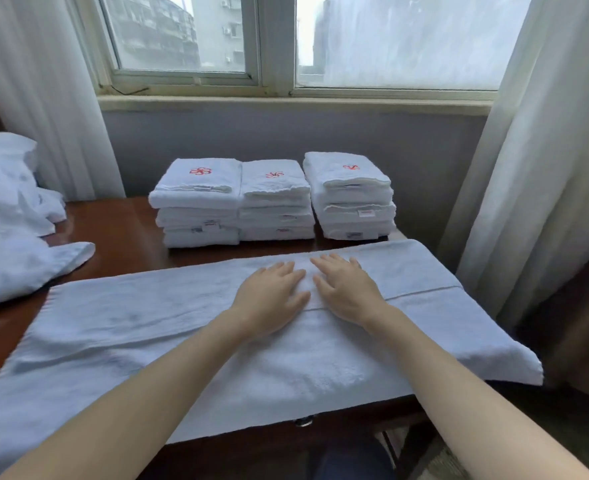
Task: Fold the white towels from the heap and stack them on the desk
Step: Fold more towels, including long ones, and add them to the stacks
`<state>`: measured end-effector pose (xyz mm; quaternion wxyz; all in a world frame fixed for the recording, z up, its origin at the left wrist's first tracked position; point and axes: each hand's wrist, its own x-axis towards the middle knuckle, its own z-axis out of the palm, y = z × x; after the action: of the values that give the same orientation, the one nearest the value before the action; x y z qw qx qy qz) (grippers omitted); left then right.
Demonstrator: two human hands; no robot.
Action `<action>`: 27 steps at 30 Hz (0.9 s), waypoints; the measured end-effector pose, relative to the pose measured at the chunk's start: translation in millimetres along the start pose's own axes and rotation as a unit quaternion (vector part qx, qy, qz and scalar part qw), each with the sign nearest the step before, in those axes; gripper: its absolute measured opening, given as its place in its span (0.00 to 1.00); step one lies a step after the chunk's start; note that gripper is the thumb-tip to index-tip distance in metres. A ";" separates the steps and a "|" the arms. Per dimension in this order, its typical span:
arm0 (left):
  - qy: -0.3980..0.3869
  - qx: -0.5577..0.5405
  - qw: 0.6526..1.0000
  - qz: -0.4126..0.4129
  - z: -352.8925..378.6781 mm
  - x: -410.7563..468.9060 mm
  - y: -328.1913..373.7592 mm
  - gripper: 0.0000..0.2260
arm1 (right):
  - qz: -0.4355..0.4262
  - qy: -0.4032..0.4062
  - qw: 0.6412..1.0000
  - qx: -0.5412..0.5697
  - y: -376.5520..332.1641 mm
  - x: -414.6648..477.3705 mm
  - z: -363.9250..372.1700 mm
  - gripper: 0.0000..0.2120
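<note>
A long white towel [140, 317] lies folded lengthwise across the dark wooden desk [120, 226], its near edge hanging over the front. My left hand [272, 299] and my right hand [346, 289] rest flat on its middle, side by side, fingers straight and pointing away from me. Behind them stand three stacks of folded white towels with red emblems: left stack [198, 202], middle stack [275, 202], right stack [352, 195]. The heap of unfolded white towels [6, 216] sits at the desk's left end.
A window with a sill [286, 102] runs behind the desk. White curtains hang at the left [44, 81] and right [528, 150]. The desk's right edge ends near the right curtain.
</note>
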<state>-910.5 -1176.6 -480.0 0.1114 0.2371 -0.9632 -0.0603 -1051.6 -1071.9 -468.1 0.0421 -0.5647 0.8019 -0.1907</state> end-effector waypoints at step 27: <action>0.141 0.028 0.911 -0.387 -72.5 -205.3 -211.6 0.18 | -0.261 -0.066 0.963 0.001 -276.2 56.8 126.1 0.11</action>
<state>-621.9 -1270.9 -483.8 0.2067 0.6005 -0.7716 -0.0373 -790.5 -1236.8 -478.6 0.0445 -0.7658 0.6218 -0.1580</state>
